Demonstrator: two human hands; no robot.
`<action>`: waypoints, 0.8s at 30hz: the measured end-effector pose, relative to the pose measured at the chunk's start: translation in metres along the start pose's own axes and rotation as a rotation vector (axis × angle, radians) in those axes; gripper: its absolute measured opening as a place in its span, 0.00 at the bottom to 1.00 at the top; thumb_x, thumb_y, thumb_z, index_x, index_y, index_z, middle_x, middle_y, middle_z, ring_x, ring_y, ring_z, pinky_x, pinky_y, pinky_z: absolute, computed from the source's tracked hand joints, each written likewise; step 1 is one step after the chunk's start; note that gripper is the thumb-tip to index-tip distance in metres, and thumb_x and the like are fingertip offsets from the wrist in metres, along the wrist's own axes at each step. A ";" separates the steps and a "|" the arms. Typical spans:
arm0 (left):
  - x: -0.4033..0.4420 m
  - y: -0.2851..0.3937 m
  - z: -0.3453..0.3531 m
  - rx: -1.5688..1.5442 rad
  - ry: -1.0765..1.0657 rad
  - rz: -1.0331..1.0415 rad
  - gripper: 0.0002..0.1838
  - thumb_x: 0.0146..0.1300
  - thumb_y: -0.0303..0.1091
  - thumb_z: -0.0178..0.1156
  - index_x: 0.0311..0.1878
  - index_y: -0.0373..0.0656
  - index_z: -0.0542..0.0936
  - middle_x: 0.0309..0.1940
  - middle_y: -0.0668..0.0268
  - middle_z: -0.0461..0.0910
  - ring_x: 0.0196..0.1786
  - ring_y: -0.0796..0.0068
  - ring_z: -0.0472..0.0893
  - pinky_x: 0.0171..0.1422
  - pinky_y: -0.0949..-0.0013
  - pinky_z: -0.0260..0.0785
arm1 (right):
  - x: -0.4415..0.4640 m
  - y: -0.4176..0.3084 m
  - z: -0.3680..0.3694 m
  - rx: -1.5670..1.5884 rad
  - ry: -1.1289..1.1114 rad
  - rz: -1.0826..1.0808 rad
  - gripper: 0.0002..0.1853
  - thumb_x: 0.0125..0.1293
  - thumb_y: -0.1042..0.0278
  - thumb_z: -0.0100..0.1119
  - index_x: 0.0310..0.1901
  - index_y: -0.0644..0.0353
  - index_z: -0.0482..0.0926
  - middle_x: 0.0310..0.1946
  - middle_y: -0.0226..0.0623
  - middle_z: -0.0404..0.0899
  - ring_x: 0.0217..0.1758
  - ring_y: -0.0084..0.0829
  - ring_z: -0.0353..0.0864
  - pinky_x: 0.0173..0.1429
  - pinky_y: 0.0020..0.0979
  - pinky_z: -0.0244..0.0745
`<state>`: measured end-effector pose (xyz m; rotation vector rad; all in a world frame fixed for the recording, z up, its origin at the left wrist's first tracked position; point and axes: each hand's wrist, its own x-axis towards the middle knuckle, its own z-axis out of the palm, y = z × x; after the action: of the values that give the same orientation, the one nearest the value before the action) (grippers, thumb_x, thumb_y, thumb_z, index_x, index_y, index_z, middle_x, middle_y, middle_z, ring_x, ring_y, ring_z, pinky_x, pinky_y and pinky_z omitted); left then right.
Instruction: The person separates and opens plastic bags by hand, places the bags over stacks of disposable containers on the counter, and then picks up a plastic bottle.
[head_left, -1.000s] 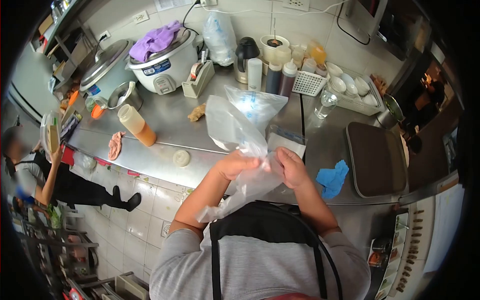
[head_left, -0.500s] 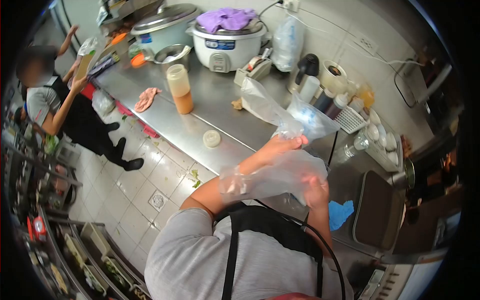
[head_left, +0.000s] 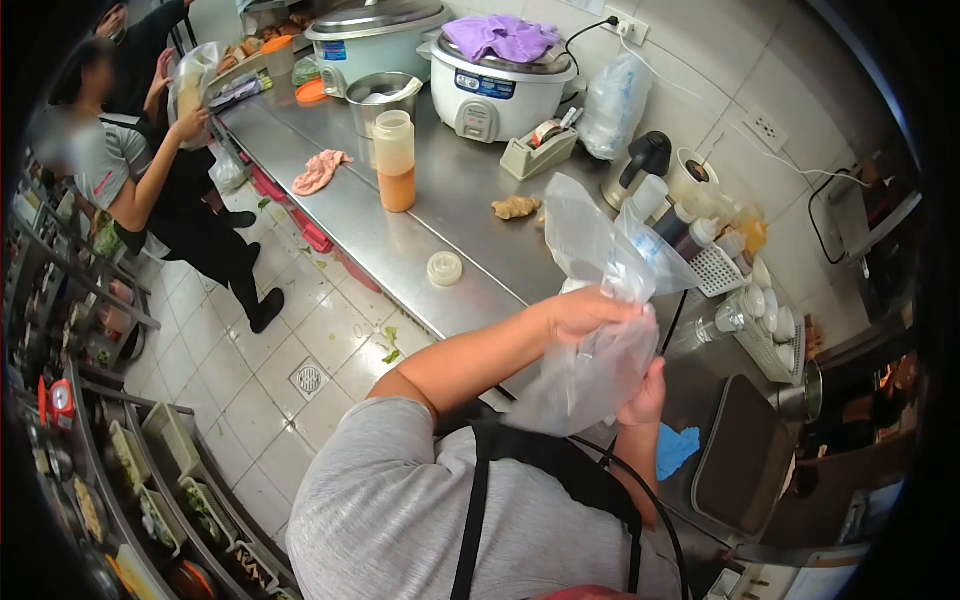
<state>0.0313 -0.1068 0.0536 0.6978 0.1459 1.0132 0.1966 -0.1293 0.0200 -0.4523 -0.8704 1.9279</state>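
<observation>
A clear plastic bag (head_left: 590,375) hangs between my hands in front of my chest. My left hand (head_left: 590,312) pinches its gathered upper part, fingers closed, with a loose flap standing up above. Lower and to the right, my right hand (head_left: 643,392) holds the side of the same bag, partly hidden behind the plastic. Behind the bag, another clear bag with blue print (head_left: 655,255) rests on the counter. A squeeze bottle with orange sauce (head_left: 396,165) stands uncapped to the left, and a round white lid (head_left: 444,268) lies nearer the counter edge.
Ginger (head_left: 516,207), a tape dispenser (head_left: 540,150), a rice cooker (head_left: 497,95) and a pink cloth (head_left: 322,172) are on the steel counter (head_left: 450,215). To the right are a blue cloth (head_left: 677,450) and a brown tray (head_left: 740,455). Two people stand at the far left, one holding a bag.
The view has swung left, showing more floor and a second person. My hands have shifted along the bag, my left one now gripping its gathered part above my right.
</observation>
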 end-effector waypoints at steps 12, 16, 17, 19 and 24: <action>0.058 0.076 0.018 0.203 0.107 0.150 0.13 0.59 0.38 0.47 0.40 0.39 0.73 0.33 0.64 0.76 0.34 0.73 0.76 0.36 0.71 0.70 | 0.104 -0.092 0.033 -0.342 0.041 -0.208 0.10 0.62 0.60 0.43 0.38 0.54 0.71 0.29 0.28 0.70 0.33 0.22 0.70 0.36 0.26 0.68; 0.072 0.055 -0.035 0.058 0.261 0.100 0.14 0.59 0.38 0.43 0.40 0.38 0.72 0.34 0.61 0.75 0.35 0.72 0.77 0.39 0.69 0.70 | 0.134 -0.077 -0.017 -0.366 0.133 0.003 0.10 0.61 0.64 0.41 0.40 0.57 0.71 0.25 0.28 0.70 0.21 0.18 0.67 0.17 0.18 0.57; 0.070 0.051 -0.037 0.010 0.294 0.096 0.15 0.59 0.38 0.43 0.41 0.37 0.72 0.34 0.61 0.76 0.35 0.72 0.77 0.39 0.69 0.71 | 0.131 -0.070 -0.013 -0.365 0.204 0.001 0.10 0.60 0.64 0.42 0.39 0.57 0.71 0.24 0.28 0.70 0.19 0.18 0.66 0.14 0.17 0.53; 0.068 0.053 -0.038 0.061 0.309 0.092 0.15 0.59 0.39 0.43 0.41 0.37 0.72 0.33 0.61 0.76 0.35 0.71 0.77 0.39 0.68 0.71 | 0.127 -0.063 -0.010 -0.376 0.302 -0.008 0.09 0.58 0.66 0.44 0.38 0.58 0.71 0.22 0.27 0.69 0.16 0.17 0.64 0.12 0.16 0.49; 0.062 0.043 -0.066 -0.042 0.284 0.020 0.15 0.59 0.39 0.43 0.40 0.39 0.72 0.33 0.64 0.76 0.33 0.72 0.77 0.32 0.69 0.71 | 0.128 -0.049 -0.031 -0.376 0.335 0.081 0.08 0.57 0.67 0.45 0.37 0.58 0.71 0.22 0.27 0.69 0.15 0.16 0.63 0.11 0.16 0.47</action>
<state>0.0057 -0.0105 0.0405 0.5151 0.3639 1.1287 0.1836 0.0091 0.0403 -1.0165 -1.0021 1.6911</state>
